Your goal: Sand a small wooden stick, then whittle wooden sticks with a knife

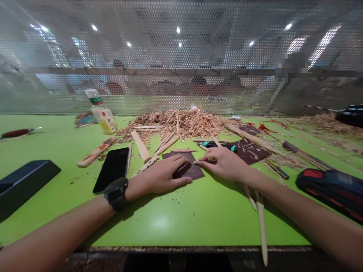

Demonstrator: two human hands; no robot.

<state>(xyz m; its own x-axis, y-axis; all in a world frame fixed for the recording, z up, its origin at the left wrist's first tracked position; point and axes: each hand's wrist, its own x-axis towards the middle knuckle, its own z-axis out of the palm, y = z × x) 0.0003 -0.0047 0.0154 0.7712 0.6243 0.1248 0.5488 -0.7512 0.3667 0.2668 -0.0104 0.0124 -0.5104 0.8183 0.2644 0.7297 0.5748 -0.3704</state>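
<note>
My left hand (161,175) lies palm down, fingers stretched out and apart, on a dark brown sheet of sandpaper (194,172). A black watch is on that wrist. At the sheet's right edge, my right hand (224,163) is closed in a pinch on a small pale piece (196,163), of which only a tip shows between thumb and forefinger. Just beyond the fingers, a thin flat wood strip (183,150) rests across the sheet's far edge. Behind my right hand lie a black and teal craft knife (211,144) and a second dark sandpaper sheet (253,152) dusted with shavings.
Wood shavings (181,124) are heaped at the back before a perforated screen (181,56). Left are a phone (112,170), a bottle (103,117), a black box (28,181) and a wood block (141,147). A power tool (329,189) lies right; a carved stick (262,230) overhangs the front edge.
</note>
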